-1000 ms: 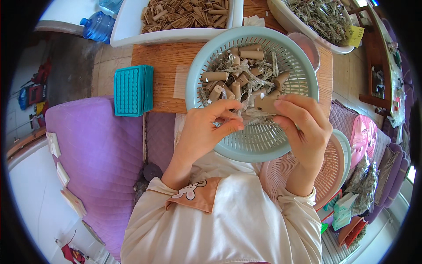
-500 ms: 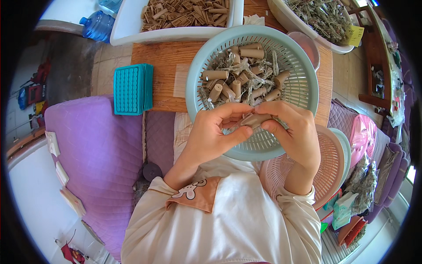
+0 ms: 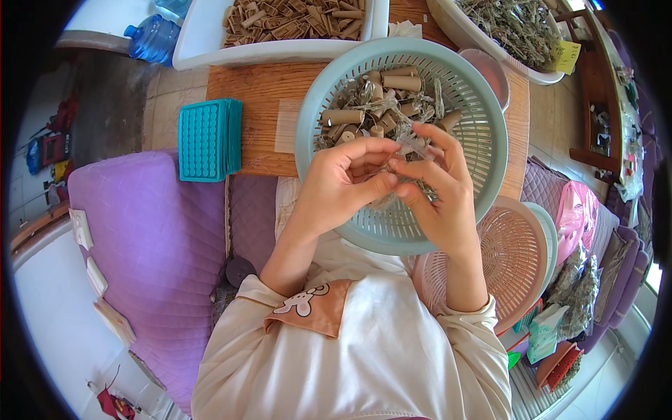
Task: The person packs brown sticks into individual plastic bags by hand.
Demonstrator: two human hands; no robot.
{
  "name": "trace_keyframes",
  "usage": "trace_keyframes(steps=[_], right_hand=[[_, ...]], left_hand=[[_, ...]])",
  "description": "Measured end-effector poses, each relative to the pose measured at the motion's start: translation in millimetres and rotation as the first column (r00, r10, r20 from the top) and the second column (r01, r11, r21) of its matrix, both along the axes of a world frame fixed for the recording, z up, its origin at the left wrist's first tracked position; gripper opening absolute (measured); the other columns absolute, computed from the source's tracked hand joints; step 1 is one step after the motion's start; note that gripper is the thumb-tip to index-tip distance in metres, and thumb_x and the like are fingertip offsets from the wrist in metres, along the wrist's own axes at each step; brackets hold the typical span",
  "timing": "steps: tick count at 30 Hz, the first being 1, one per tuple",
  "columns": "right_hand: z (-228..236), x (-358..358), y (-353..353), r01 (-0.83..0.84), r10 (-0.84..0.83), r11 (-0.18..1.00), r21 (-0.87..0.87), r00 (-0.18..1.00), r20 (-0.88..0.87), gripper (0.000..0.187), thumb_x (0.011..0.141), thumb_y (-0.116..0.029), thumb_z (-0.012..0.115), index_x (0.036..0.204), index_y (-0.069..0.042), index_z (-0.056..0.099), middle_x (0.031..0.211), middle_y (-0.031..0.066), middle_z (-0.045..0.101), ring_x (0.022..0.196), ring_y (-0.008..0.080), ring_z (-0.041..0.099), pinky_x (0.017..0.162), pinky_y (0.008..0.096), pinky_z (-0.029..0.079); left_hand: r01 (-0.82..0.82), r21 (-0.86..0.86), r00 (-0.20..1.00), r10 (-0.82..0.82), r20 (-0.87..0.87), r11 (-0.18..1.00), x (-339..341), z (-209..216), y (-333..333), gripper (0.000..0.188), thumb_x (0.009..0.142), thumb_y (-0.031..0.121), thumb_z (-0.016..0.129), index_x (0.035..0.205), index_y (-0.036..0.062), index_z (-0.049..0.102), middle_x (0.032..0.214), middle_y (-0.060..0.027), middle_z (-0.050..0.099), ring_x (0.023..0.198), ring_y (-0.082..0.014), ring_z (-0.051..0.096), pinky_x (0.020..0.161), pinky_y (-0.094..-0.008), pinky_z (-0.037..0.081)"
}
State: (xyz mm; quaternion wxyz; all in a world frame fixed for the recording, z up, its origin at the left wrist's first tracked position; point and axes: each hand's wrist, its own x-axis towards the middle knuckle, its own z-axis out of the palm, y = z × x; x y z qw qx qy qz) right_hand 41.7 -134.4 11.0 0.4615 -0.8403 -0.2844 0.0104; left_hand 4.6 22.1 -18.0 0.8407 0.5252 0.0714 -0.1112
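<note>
L hand [image 3: 350,180] clamped on wiry strands [image 3: 413,145] above grn basket [image 3: 304,126], R hand [image 3: 435,190] part-spread, touching same, grip unclear.

Here's the basket [image 3: 381,246] on the table [image 3: 259,84], plugs [image 3: 402,82] piled inside, left hand [image 3: 343,175] and right hand [image 3: 439,192] over it, strands [image 3: 413,145] between them. Far left, a tub [image 3: 280,52] of loose pieces [image 3: 294,21]; far right, a basin [image 3: 520,71] heaped with tangles [image 3: 504,28]. Left, stacked trays [image 3: 203,140] at the table's edge. Near right, a second basket [image 3: 518,255].
</note>
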Motion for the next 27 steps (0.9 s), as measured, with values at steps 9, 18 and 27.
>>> trace_keyframes(steps=[9,18,27], right_hand=[[-26.4,1.8,-3.6,0.081,0.135,0.912,0.403,0.866,-0.481,0.023,0.076,-0.005,0.063,0.098,-0.001,0.06,0.121,0.0145,0.043,0.094,0.0184,0.053,0.076,0.0275,0.044],[-24.0,-4.5,2.1,0.166,0.149,0.901,0.4,0.748,-0.646,0.032,0.087,-0.021,0.052,0.11,0.002,0.053,0.091,0.0032,0.058,0.08,0.0054,0.048,0.07,0.0194,0.042],[-10.4,-8.3,2.6,0.242,0.048,0.897,0.371,0.779,-0.625,0.023,0.086,-0.012,0.052,0.102,0.003,0.058,0.084,0.0054,0.062,0.074,0.0081,0.054,0.066,0.0212,0.044]], left_hand=[[-0.022,-0.063,1.0,0.022,0.002,0.998,-0.5,-2.3,2.0,0.035,0.077,0.006,0.064,0.108,-0.0025,0.052,0.099,-0.0109,0.059,0.089,-0.0118,0.057,0.077,-0.0235,0.047],[-0.116,-0.061,0.987,0.122,0.103,0.991,-1.8,-0.2,-3.0,0.034,0.077,0.007,0.064,0.107,-0.0015,0.051,0.099,-0.0099,0.059,0.088,-0.0117,0.057,0.078,-0.0234,0.046],[-0.676,0.508,0.657,0.126,0.743,0.534,-7.3,11.9,7.5,0.028,0.065,0.004,0.07,0.092,0.0003,0.061,0.095,-0.0155,0.06,0.08,-0.0244,0.061,0.07,-0.03,0.049]])
